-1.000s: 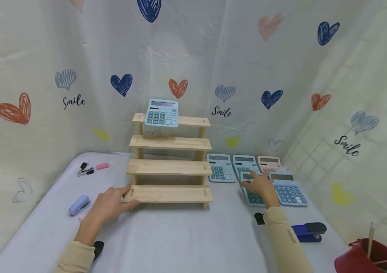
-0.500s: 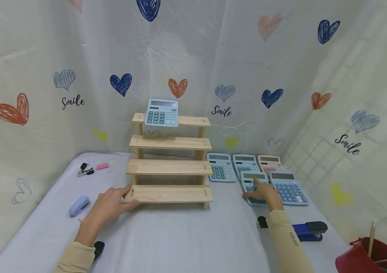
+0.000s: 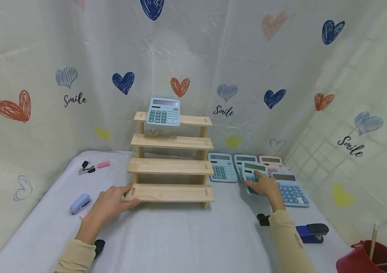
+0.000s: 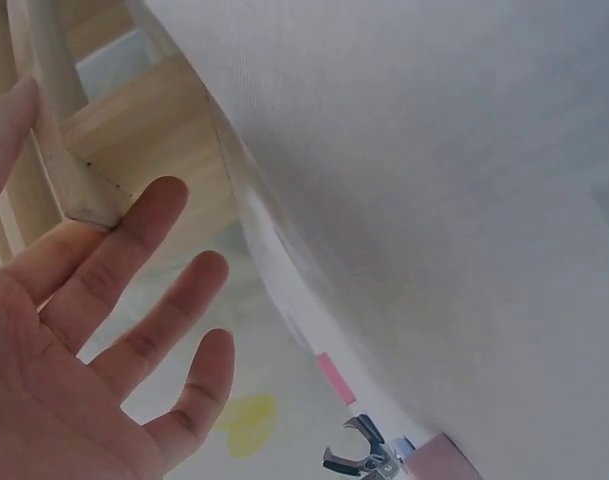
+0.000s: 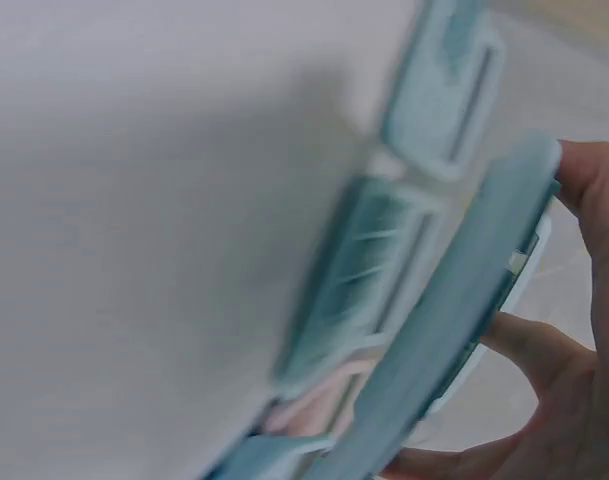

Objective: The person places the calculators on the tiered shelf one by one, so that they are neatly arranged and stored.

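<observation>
At the right, my right hand (image 3: 264, 186) grips a light blue calculator (image 3: 254, 167) by its sides, its top end raised toward the back. In the right wrist view, this calculator (image 5: 454, 310) shows edge-on between thumb and fingers, apart from the calculators behind it. My left hand (image 3: 112, 204) holds the left end of the bottom step of a four-tier wooden display stand (image 3: 171, 193) between thumb and index finger. In the left wrist view, the other fingers (image 4: 149, 330) spread loosely beside the wood. Another light blue calculator (image 3: 163, 112) leans upright at the top tier's left.
Right of the stand lie more blue calculators (image 3: 222, 168) and a pink one (image 3: 271, 162). A dark blue stapler (image 3: 311, 232) and a red bucket (image 3: 364, 259) stand at right front. On the left are a small blue stapler (image 3: 80, 204), a pink eraser (image 3: 103, 164) and a staple remover (image 3: 86, 167).
My right hand has closed on the front blue calculator and moved it up and back, so it overlaps the one behind. The left hand stays at the stand.
</observation>
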`<state>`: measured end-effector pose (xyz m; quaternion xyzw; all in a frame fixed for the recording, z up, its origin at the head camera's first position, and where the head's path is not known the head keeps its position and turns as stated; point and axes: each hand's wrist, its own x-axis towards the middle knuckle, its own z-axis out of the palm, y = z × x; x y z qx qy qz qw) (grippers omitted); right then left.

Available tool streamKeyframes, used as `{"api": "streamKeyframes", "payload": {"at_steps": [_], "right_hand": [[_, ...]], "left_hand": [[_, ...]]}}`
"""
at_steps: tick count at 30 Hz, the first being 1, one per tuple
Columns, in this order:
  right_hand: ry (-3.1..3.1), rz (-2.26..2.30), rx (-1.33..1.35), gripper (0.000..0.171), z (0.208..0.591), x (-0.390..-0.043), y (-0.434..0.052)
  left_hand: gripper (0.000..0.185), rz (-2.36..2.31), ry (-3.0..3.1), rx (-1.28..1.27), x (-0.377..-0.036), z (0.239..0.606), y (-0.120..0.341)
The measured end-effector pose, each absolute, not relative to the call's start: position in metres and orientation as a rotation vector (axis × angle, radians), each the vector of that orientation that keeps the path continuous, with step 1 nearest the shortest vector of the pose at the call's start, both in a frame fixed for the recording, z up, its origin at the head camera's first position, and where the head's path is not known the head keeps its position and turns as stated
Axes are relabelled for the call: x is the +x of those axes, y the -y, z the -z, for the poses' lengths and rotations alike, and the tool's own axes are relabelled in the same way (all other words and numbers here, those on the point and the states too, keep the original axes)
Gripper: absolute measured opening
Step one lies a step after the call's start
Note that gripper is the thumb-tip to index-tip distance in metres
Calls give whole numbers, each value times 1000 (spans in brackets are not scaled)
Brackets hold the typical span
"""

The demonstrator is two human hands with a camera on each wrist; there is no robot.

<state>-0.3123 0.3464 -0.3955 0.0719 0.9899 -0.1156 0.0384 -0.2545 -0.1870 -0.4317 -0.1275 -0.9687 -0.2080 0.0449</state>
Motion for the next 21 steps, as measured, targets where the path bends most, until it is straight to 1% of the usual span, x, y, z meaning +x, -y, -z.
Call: {"api": "streamKeyframes", "payload": {"at_steps": [4, 11, 17, 21], "right_hand": [[-3107, 451, 153, 90, 371, -320, -332], [-3266, 594, 107, 86, 323, -340, -293], [-3350, 669, 49, 85, 284, -362, -251], [-3334, 694, 19, 85, 264, -378, -220]], "left_hand": [[77, 627, 2954, -389, -254, 431, 187], [78, 623, 2976, -364, -253, 433, 187], [76, 630, 2962, -375, -255, 434, 187], [77, 628, 2958, -372, -256, 434, 187]]}}
